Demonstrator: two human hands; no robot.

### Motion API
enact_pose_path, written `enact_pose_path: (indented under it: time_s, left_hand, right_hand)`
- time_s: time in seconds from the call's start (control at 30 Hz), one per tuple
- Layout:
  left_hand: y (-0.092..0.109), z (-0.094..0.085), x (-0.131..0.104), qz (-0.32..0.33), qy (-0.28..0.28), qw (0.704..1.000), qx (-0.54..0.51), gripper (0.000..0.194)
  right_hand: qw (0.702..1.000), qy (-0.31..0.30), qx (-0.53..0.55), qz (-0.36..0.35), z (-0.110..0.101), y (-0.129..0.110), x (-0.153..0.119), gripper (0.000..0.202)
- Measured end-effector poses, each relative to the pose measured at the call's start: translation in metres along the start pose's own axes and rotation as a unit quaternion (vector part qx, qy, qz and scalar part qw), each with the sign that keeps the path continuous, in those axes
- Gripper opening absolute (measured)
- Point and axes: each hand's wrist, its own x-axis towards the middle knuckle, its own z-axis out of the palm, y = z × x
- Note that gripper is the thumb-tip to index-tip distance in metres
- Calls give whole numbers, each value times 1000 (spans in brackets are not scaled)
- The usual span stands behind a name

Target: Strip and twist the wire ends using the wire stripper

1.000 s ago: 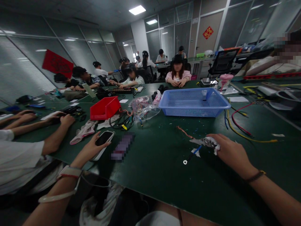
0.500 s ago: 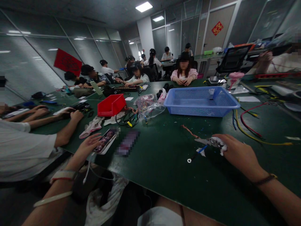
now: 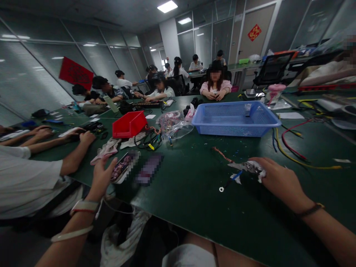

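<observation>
My right hand [image 3: 280, 181] is closed around the handles of metal wire-stripping pliers [image 3: 244, 167], with crumpled white material about the grip. The plier jaws point left, low over the green table. By their tip lies a twisted bare copper strand [image 3: 221, 154]. Below the jaws is a short blue and black wire with a ring terminal [image 3: 221, 189] at its end. On the left, my left hand [image 3: 101, 176] has its thumb and fingers apart, beside the near edge of a lit phone [image 3: 125, 167]; whether it touches the phone is unclear. A second phone [image 3: 150, 168] lies to the right.
A blue plastic basket [image 3: 236, 129] stands beyond my right hand, and a red bin [image 3: 129, 126] further left. Near the bin are gloves [image 3: 105, 151], cables and a clear bag [image 3: 175, 124]. Loose coloured wires [image 3: 289, 159] lie at right. A co-worker's arm [image 3: 75, 148] rests at left.
My left hand has drawn back from over the phone's screen to its near left edge, turning more upright. The right hand and pliers hold about the same place; the view has shifted slightly.
</observation>
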Motion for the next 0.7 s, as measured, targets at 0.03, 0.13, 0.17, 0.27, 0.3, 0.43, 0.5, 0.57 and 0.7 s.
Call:
enact_pose_path:
  time_s: [0.03,0.13,0.17,0.27,0.3,0.43,0.5,0.57,0.7]
  left_hand:
    - [7,2,-5,34,42,999,-2,42]
    - [41,12,-29,133,74,986,-63,37]
    - [57,17,-39,150,23,983,-101,36]
    - [111,35,-74,202,-193,945,-171,29]
    - [128,43,-85,225,-261,919,-193,28]
    - [187,74,-121,246,-459,800,-298,29]
    - [208,90,-132,237,-530,743,-334,30]
    - [223,104,-139,216,-593,691,-353,31]
    - [242,122,-144,164,-675,613,-376,35]
  right_hand:
    - [1000,0,1,-1,0,0,0,36]
    - [1000,15,0,-8,1,0,0,36]
    - [1000,23,-1,-12,2,1,1,36]
    - [999,47,4,-20,3,4,1,36]
    - [998,53,6,-20,3,4,1,36]
    - [997,74,-4,-4,1,6,1,35]
    - [997,82,-13,2,0,6,1,36]
    - [996,93,-18,4,-1,6,2,37]
    - [993,113,-27,3,-2,6,3,39]
